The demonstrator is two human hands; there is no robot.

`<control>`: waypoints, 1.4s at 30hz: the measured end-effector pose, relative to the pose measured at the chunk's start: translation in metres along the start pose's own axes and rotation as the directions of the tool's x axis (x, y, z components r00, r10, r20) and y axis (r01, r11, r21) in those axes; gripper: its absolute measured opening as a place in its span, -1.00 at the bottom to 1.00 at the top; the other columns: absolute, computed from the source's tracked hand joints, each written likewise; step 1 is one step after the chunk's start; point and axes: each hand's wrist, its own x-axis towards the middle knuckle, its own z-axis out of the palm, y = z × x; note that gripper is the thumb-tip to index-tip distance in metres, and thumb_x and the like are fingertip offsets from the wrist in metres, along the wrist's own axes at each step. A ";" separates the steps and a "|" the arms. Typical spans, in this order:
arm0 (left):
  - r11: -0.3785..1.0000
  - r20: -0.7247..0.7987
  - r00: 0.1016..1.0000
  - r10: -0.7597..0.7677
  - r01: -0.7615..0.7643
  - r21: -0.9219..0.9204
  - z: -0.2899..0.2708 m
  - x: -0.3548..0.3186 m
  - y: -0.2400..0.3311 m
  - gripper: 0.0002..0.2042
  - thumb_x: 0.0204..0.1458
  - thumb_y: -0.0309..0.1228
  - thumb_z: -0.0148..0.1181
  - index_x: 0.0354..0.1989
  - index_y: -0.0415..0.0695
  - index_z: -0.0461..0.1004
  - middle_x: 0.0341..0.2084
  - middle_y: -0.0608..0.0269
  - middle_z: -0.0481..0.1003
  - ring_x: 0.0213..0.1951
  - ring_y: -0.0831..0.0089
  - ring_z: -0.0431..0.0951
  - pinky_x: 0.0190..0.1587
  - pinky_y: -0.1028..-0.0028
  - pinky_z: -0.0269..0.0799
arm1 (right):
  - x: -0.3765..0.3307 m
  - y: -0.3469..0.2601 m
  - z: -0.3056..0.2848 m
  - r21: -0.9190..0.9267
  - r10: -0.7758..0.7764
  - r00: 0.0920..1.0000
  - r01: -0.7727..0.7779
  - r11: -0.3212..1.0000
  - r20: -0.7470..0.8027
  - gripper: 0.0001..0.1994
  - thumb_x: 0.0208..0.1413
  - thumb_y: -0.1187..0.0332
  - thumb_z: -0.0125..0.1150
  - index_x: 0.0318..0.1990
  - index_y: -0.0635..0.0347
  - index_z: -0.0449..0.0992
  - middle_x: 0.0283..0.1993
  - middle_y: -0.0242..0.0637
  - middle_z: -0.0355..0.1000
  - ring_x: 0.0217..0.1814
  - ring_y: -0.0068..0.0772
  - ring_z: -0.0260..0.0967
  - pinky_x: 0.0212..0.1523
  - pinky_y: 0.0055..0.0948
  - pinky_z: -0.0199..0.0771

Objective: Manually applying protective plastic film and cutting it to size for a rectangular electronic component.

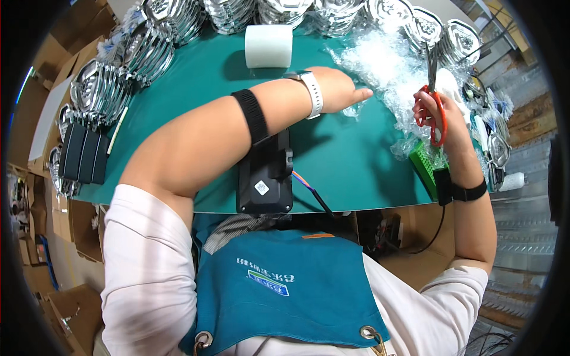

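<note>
My right hand (446, 115) grips a pair of scissors (438, 121) with red handles, the metal blades pointing up and away. My left hand (333, 89) reaches across the table, thumb stretched to the right and the other fingers curled under, out of sight. A small piece of clear plastic film (354, 110) shows under its thumb, apparently held. Right beside lies a crumpled heap of clear plastic film (380, 59). Under my left forearm sits a black box-shaped device (264, 184) with a white label and a cable (310, 188) running off its right side.
A white roll (268, 46) stands at the back of the green table (202, 65). Stacks of shiny silver metal parts (148, 53) line the far and left edges. Black blocks (83, 155) sit at left, a green perforated holder (424, 167) by my right wrist. Cardboard boxes (401, 237) are below.
</note>
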 end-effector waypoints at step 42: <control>0.990 -0.318 0.943 0.100 -0.126 -0.062 0.045 -0.186 -0.030 -0.47 -0.17 -0.30 0.43 -0.02 -0.27 0.42 -0.08 0.04 0.37 -0.03 0.06 0.41 0.02 0.25 0.39 | 0.048 -0.010 0.125 -0.488 0.463 0.460 -0.073 0.870 0.758 -0.31 0.13 -0.29 0.06 -0.36 0.36 0.52 -0.67 -0.34 0.32 -0.70 -0.49 0.29 -0.66 -0.52 0.24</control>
